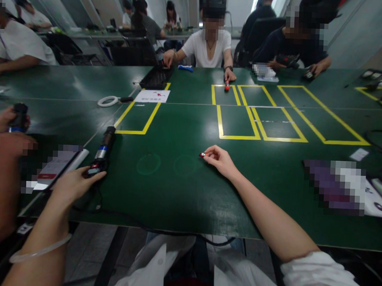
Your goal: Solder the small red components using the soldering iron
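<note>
On the left, my left hand (73, 184) has its thumb and fingers around the near end of a black and silver flashlight-like cylinder (103, 149) with a blue band. The cylinder lies slanted on the green table, and a small red glint shows at the fingers. Farther right, my right hand (220, 161) pinches a small red and silver piece (202, 155) between thumb and fingertips, just over the table. What kind of piece it is cannot be made out. Two faint rings mark the tabletop between my hands.
Yellow tape outlines (238, 136) mark the green table (182, 197). A black tray (156, 77), white paper (152, 96) and white cable (108, 101) lie beyond. Across, a person's hand touches a red object (227, 86). At left, another person's hand holds a similar cylinder (19, 116).
</note>
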`<state>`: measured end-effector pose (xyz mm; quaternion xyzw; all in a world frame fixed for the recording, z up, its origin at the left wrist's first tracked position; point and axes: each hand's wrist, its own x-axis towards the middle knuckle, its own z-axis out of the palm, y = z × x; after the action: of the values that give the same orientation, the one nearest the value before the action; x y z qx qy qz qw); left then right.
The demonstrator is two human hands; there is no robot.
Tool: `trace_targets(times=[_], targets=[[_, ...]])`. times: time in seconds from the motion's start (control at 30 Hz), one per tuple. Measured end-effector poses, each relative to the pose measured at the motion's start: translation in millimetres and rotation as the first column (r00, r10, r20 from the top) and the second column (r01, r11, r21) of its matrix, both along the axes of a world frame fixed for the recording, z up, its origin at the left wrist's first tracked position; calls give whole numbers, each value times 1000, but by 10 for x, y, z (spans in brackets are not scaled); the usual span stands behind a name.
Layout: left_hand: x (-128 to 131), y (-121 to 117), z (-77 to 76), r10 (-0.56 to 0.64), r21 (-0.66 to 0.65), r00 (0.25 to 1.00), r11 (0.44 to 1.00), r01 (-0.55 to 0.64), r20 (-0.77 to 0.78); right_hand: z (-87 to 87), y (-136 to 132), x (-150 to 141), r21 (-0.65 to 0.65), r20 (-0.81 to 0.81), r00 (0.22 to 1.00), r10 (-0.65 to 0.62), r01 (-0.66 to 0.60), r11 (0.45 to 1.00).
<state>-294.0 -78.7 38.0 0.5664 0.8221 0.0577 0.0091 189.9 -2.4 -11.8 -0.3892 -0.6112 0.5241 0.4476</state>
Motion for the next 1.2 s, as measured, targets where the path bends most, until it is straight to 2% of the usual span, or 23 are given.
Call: trace_targets(times=[0.13, 0.23, 0.37, 0.63, 0.8, 0.97, 1.2], targets=[[276, 41, 20, -40, 13, 997, 999, 39, 70, 16, -8, 6, 13, 29, 1000, -6, 6, 1000], [579, 102, 64, -97, -46, 989, 994, 103, 110, 24, -13, 12, 13, 79, 997, -13, 12, 1000], [1052, 232, 98, -193, -143, 974, 967, 209, 118, 4, -8, 14, 11, 121, 993, -9, 8, 1000], [2094, 497, 85, -366, -133, 925, 917, 377, 100, -20, 9, -13, 45, 73, 997, -27, 23, 999], [2618, 600, 109, -467, -124, 881, 873, 472, 70, 34, -6, -14, 78, 124, 990, -63, 54, 996], [2924, 657, 96, -536, -119, 842, 834, 539, 56, 25, -3, 7, 162, 213, 969, -124, 90, 983], [3073, 623, 92, -574, -110, 817, 810, 576, 49, -18, 11, 14, 328, 394, 893, -218, 85, 941]])
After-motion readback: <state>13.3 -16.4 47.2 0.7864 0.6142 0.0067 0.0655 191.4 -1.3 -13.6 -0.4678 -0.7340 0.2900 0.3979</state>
